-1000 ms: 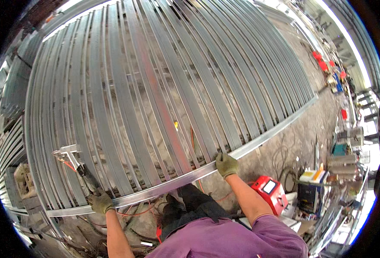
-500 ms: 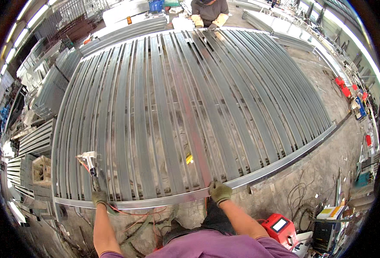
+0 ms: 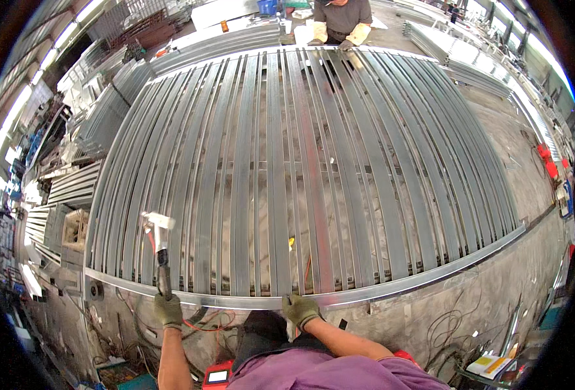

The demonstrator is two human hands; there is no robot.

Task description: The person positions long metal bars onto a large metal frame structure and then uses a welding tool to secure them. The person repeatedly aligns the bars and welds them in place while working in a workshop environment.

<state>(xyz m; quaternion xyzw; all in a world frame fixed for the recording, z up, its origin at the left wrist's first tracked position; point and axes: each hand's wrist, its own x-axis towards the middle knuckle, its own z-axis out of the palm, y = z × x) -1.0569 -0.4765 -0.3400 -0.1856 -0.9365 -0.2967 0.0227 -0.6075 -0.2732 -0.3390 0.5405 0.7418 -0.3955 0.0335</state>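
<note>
My left hand [image 3: 167, 311], in a green work glove, is closed round the black handle of a hammer [image 3: 162, 253]. The hammer's pale metal head points away from me, over the left slats. My right hand [image 3: 300, 310], gloved alike, has its fingers closed on the near rail [image 3: 229, 301] of a large metal frame, at the end of a slat [image 3: 279, 247]. Many long grey metal slats run from this rail to the far one, with uneven gaps between them. A reddish line [image 3: 313, 195] crosses the slats right of the middle.
Across the frame stands a co-worker [image 3: 343, 19] in pale gloves, hands at the far rail. Metal profiles [image 3: 108, 120] are stacked on the left. A red machine [image 3: 218, 376] sits by my legs. Cables [image 3: 453, 318] lie on the floor at right, with a paper-topped box [image 3: 489, 365] nearby.
My right hand has shifted left along the near rail. The hammer in my left hand has turned, its head now pointing more to the right. The whole view has shifted with my head.
</note>
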